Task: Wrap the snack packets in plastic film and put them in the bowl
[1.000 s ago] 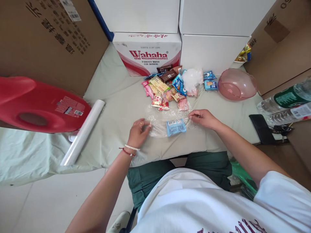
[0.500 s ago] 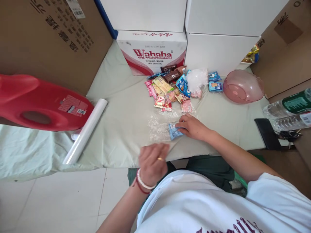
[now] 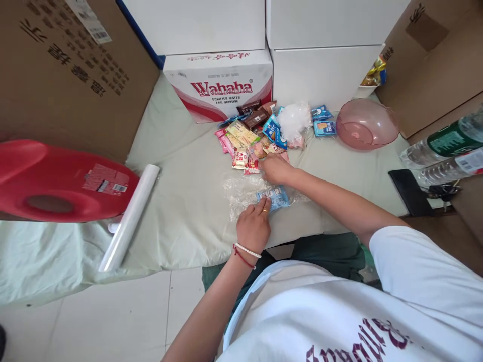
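My left hand (image 3: pixel 254 221) lies at the table's near edge, its fingers stretched out over the lower left part of a blue snack packet (image 3: pixel 279 198). That packet rests on a crinkled clear plastic bag (image 3: pixel 236 193). Farther back, my right hand (image 3: pixel 277 169) reaches to the front of a heap of wrapped snacks. Its fingers bend down beside a red packet (image 3: pixel 252 167), and I cannot see whether they grip anything. In the heap are a white and red packet (image 3: pixel 240 158), a yellow-green packet (image 3: pixel 243 131), brown packets (image 3: pixel 256 118) and a white, cloudy plastic bundle (image 3: pixel 294 122).
A pink translucent bowl (image 3: pixel 366 125) stands right of two blue packets (image 3: pixel 323 127). Behind the heap is a Wahaha water carton (image 3: pixel 222 90). On the left lie a white roll (image 3: pixel 132 216) and a red jug (image 3: pixel 68 183); on the right, a black phone (image 3: pixel 409 193) and plastic bottles (image 3: pixel 447 143).
My right hand has left the blue packet and moved back to the snack heap. My left hand has come forward onto the blue packet. The view has shifted slightly.
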`<action>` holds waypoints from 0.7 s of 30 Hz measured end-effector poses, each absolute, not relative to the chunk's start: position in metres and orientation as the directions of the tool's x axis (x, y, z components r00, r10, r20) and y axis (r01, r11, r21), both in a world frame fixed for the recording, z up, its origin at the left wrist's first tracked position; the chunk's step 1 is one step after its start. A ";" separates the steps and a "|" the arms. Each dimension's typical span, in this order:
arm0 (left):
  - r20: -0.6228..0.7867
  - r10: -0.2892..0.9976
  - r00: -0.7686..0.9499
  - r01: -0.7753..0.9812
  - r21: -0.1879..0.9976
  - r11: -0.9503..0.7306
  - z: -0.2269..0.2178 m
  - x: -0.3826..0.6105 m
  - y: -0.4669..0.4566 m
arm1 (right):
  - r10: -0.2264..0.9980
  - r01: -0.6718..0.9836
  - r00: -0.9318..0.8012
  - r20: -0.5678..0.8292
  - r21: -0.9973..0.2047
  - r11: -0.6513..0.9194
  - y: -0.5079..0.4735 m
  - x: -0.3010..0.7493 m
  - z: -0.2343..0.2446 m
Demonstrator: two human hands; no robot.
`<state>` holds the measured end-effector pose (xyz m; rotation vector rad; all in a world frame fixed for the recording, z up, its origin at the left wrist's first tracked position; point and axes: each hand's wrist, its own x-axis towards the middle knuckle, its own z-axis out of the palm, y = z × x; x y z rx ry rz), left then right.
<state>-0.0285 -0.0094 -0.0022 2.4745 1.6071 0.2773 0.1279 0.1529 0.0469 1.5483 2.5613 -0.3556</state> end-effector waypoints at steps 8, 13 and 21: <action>0.063 0.924 0.377 0.885 0.267 -0.380 -0.008 -0.027 -0.009 | 0.637 0.641 -0.764 -0.103 -0.238 0.730 0.078 0.158 0.059; 0.097 0.896 0.434 0.780 0.458 -0.427 -0.018 -0.051 -0.010 | 0.616 0.628 -0.778 -0.120 -0.144 0.765 0.031 0.172 0.028; 0.150 0.912 -0.382 0.758 0.616 0.216 -0.028 -0.085 0.001 | 0.665 0.669 -0.742 -0.081 -0.144 0.729 0.022 0.162 0.014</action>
